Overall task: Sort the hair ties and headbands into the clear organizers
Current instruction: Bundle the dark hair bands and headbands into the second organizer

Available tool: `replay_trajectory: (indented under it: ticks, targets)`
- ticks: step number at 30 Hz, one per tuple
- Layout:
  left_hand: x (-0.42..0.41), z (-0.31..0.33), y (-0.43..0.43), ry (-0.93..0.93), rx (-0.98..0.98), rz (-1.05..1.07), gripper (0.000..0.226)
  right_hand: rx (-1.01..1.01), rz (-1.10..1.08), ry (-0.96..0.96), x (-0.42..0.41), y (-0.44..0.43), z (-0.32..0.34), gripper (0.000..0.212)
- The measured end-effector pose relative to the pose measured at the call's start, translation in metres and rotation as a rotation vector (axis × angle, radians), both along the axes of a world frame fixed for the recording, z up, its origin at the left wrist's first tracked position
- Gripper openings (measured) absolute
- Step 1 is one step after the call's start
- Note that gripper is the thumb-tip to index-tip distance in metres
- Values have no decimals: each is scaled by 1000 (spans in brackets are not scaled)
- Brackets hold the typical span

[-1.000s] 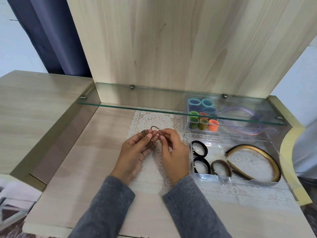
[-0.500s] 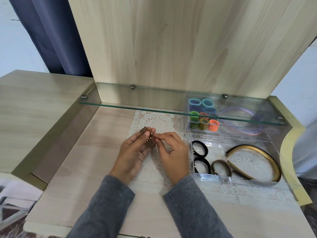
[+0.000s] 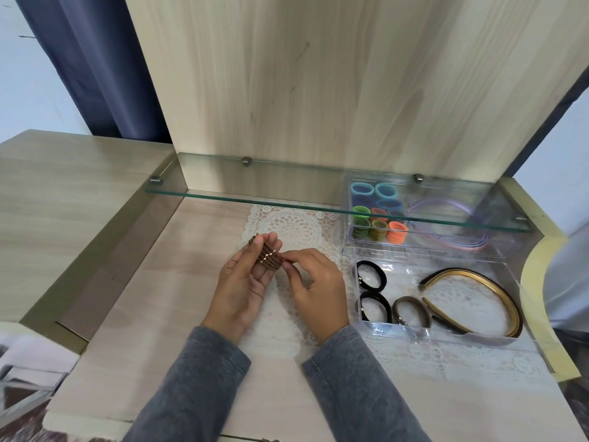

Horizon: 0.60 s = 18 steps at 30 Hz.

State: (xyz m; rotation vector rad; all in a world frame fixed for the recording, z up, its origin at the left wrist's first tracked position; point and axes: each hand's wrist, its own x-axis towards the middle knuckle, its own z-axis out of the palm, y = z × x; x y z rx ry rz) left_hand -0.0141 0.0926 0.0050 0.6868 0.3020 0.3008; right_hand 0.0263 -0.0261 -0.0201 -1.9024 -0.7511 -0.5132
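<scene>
- Left hand (image 3: 245, 282) is cupped palm-up, fingers curled round a tight stack of brown hair ties (image 3: 267, 258), little gold beads all lined up along the top.
- Right hand (image 3: 315, 288) is right beside it, thumb and forefinger pinching the end of that stack nearest to it. So both hands are on the same bundle, just above the lace doily (image 3: 293, 228) on the worktop (image 3: 159, 314).
- The stack's long axis runs diagonally, far-left to near-right, so it basically points at the right hand.
- The near clear organizer (image 3: 430, 331) sits off to the right, and the right hand is clearly the closer one to it.
- Inside it: two black hair ties (image 3: 371, 277) on the left side, a single brown tie (image 3: 411, 311) next to the nearer one, and a gold headband (image 3: 478, 301) in the big section.
- My guess is the brown bundle goes in with that brown one, a short carry rightward.
- Behind it, under the glass shelf (image 3: 287, 196), a second organizer (image 3: 349, 231) already holds colourful ties (image 3: 376, 224) and lilac headbands (image 3: 446, 205).
</scene>
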Motion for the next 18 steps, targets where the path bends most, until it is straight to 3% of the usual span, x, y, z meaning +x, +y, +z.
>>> replay_trajectory:
  ticks: [18]
  targets:
    - [0, -2, 0, 24, 73, -39, 27, -31, -16, 63, -4, 2, 3, 19]
